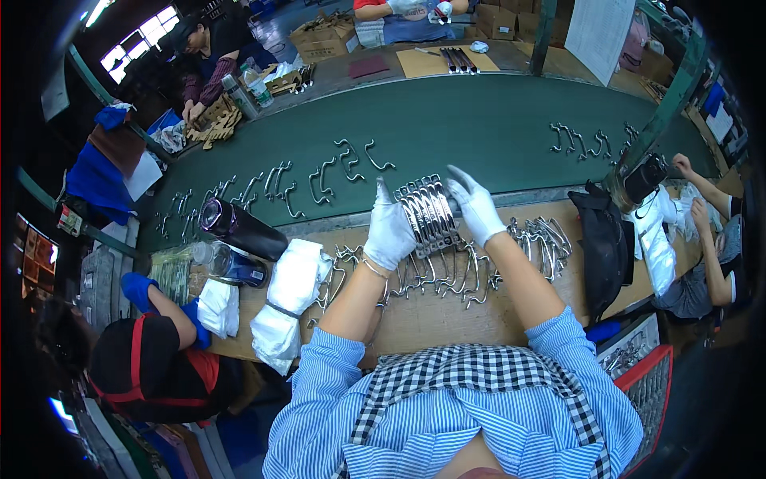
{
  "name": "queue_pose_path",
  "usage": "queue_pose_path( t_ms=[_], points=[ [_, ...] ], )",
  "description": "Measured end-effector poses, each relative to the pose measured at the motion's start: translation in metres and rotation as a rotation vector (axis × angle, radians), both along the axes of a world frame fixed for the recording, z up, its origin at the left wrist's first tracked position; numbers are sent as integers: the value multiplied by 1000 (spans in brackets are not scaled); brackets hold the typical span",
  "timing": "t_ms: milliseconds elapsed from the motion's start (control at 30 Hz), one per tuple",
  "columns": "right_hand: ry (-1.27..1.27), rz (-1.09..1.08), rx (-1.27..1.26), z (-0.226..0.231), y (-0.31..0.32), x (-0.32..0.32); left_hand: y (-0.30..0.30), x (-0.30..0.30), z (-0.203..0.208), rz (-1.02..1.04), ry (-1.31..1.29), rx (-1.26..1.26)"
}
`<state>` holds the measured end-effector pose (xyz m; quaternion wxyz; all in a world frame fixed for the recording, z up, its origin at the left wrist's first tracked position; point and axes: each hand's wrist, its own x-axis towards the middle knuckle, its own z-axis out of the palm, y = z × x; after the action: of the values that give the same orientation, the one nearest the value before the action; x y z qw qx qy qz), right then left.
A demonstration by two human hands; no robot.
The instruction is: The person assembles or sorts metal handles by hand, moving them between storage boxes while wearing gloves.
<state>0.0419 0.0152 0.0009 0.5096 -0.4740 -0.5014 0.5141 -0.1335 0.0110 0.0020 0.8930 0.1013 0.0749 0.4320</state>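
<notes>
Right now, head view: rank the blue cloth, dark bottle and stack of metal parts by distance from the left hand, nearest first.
From the left hand:
1. Stack of metal parts: against it, on its right.
2. Dark bottle: to its left, at the belt's near edge.
3. Blue cloth: far left, beyond the bottle.

My gloves [391, 233]: matt cloth. Stack [428, 214] I'm holding: smooth, glossy metal. Bent rods [549, 239]: shiny metal too. Tabletop [431, 329]: matt, wood-like. Green belt [447, 120]: smooth, matt.
</notes>
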Motion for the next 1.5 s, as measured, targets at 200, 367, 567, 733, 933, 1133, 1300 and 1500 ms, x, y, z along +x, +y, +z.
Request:
queue_pose_path(
  t_ms=[200,367,567,733,933,1133,1300,1500],
  points=[
    [56,-158,-101,-19,-21,25,6,-7,3,1,-19,34],
    [-35,-106,-121,-16,-46,30,3,-8,4,83,175,231],
    [203,225,-472,-9,-65,20,5,-4,0,37,309,325],
    [319,328,-541,-11,-69,14,4,-1,0,61,445,451],
    [465,359,-601,-12,-67,14,4,2,3,73,492,471],
    [33,-73,-74,8,-12,38,-1,3,6,-12,507,442],
    [-271,370,-9,37,29,40,-9,9,10,-94,499,466],
    [-501,454,-43,34,39,25,-14,7,6,-114,424,417]
  ],
)
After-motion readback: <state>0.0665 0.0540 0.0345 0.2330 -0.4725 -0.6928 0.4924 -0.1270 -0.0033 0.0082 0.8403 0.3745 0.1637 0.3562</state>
